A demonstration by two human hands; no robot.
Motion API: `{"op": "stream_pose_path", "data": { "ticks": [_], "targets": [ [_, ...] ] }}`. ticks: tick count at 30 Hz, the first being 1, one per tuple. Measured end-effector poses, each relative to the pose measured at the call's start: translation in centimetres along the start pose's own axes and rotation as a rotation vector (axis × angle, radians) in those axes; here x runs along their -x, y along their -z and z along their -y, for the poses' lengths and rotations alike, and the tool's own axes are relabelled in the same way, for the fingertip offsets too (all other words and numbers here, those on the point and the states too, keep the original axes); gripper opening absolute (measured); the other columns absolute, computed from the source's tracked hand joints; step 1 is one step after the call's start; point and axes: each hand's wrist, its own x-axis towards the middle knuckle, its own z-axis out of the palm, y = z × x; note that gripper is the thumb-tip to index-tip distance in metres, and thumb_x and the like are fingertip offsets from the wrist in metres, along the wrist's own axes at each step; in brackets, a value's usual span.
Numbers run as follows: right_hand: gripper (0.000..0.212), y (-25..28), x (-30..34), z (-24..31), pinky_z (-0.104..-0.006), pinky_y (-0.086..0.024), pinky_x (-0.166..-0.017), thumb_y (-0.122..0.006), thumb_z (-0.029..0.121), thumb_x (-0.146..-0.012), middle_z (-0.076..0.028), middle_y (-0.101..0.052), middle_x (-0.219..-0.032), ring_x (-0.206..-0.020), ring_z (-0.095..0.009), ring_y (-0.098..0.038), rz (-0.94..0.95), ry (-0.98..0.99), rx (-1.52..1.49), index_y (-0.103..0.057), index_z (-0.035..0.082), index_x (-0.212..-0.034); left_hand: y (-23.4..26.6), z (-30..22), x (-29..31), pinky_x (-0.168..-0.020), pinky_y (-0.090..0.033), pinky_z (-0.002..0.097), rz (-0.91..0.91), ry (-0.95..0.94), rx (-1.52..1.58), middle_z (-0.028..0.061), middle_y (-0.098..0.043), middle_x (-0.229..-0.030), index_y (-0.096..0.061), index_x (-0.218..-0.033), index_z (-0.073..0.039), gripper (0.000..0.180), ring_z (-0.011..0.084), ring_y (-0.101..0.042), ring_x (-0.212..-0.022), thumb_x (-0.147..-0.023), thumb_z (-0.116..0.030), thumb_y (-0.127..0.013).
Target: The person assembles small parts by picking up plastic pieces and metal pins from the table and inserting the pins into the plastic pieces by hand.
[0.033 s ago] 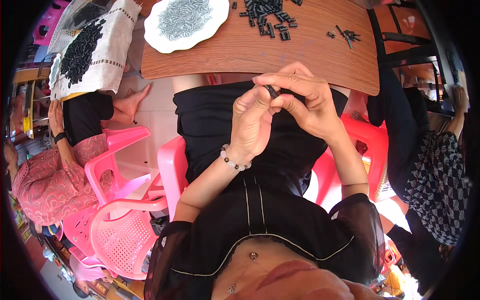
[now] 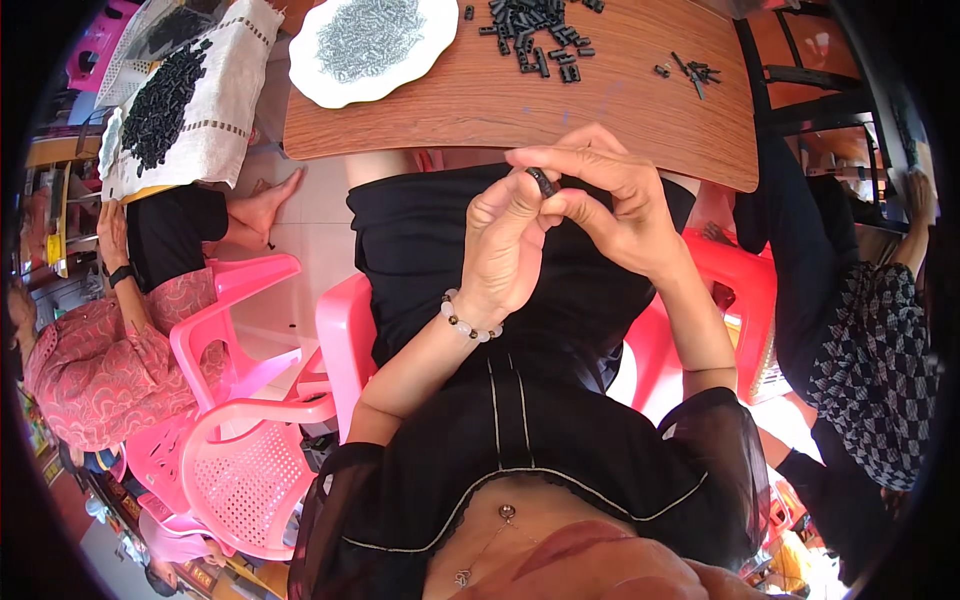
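My left hand and my right hand meet over my lap, just short of the table's near edge. Between their fingertips is a small black part, short and rounded, mostly covered by the fingers. The left thumb and fingers pinch its left side, while the right thumb and forefinger close on it from the right. Beyond the hands, a pile of small black plastic parts lies on the brown wooden table. A white scalloped plate at the far left bears many small silvery pieces.
A few thin dark pieces lie at the table's right. On the left, a white cloth carries a heap of black parts, with a person in a red patterned top beside it. Pink plastic chairs stand around; another person is at right.
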Motion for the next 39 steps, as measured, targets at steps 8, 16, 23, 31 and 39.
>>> {"op": "stream_pose_path", "data": {
  "ticks": [8, 16, 23, 31, 39],
  "targets": [
    [0.038, 1.1, 0.1, -0.6, -0.0301, -0.048, -0.081, -0.082, 0.018, -0.07, -0.004, -0.066, -0.095, -0.09, -0.019, -0.057, -0.104, -0.006, 0.01, -0.065, 0.004, -0.1, -0.6, -0.5, -0.4, -0.076, -0.045, 0.0234, -0.075, -0.004, -0.001, -0.0035, -0.059, -0.092, -0.064, -0.108, -0.004, 0.03, 0.0059, -0.054, -0.083, -0.09, -0.027, -0.065],
    [0.025, 1.1, -0.3, -0.6, -0.0302, -0.048, -0.077, -0.082, 0.015, -0.071, -0.004, -0.067, -0.085, -0.086, -0.019, -0.057, -0.075, 0.091, 0.13, -0.064, 0.004, -0.086, -0.4, -0.1, -0.6, -0.074, -0.044, 0.0229, -0.06, 0.012, -0.012, -0.0029, -0.06, -0.093, -0.063, -0.111, -0.004, 0.031, 0.0057, -0.054, -0.084, -0.09, -0.028, -0.065],
    [0.018, 1.1, -0.4, -1.0, -0.0304, -0.047, -0.075, -0.079, 0.007, -0.072, -0.004, -0.067, -0.083, -0.083, -0.02, -0.057, -0.096, 0.064, 0.128, -0.064, 0.004, -0.083, -0.3, 0.1, -0.7, -0.075, -0.042, 0.0226, -0.091, 0.026, -0.005, -0.0026, -0.06, -0.093, -0.062, -0.113, -0.003, 0.035, 0.0061, -0.052, -0.084, -0.092, -0.031, -0.063],
    [0.017, 2.0, -0.8, -1.4, -0.0301, -0.048, -0.075, -0.079, 0.007, -0.073, -0.005, -0.066, -0.085, -0.083, -0.019, -0.057, -0.147, 0.008, 0.117, -0.065, 0.003, -0.082, 0.0, -0.3, -1.1, -0.074, -0.043, 0.0235, -0.199, 0.081, 0.024, -0.003, -0.06, -0.091, -0.06, -0.119, -0.001, 0.043, 0.0069, -0.052, -0.083, -0.095, -0.035, -0.059],
    [0.016, 10.9, -8.3, -2.7, -0.0228, -0.047, -0.071, -0.072, 0.015, -0.086, -0.001, -0.066, -0.09, -0.081, -0.007, -0.059, -0.414, 0.208, 0.383, -0.066, 0.0, -0.089, 1.3, -0.6, -1.5, -0.072, -0.043, 0.023, -0.23, 0.117, 0.058, -0.0021, -0.061, -0.088, -0.066, -0.103, -0.003, 0.025, 0.0073, -0.052, -0.078, -0.093, -0.025, -0.062]
  ]
}}
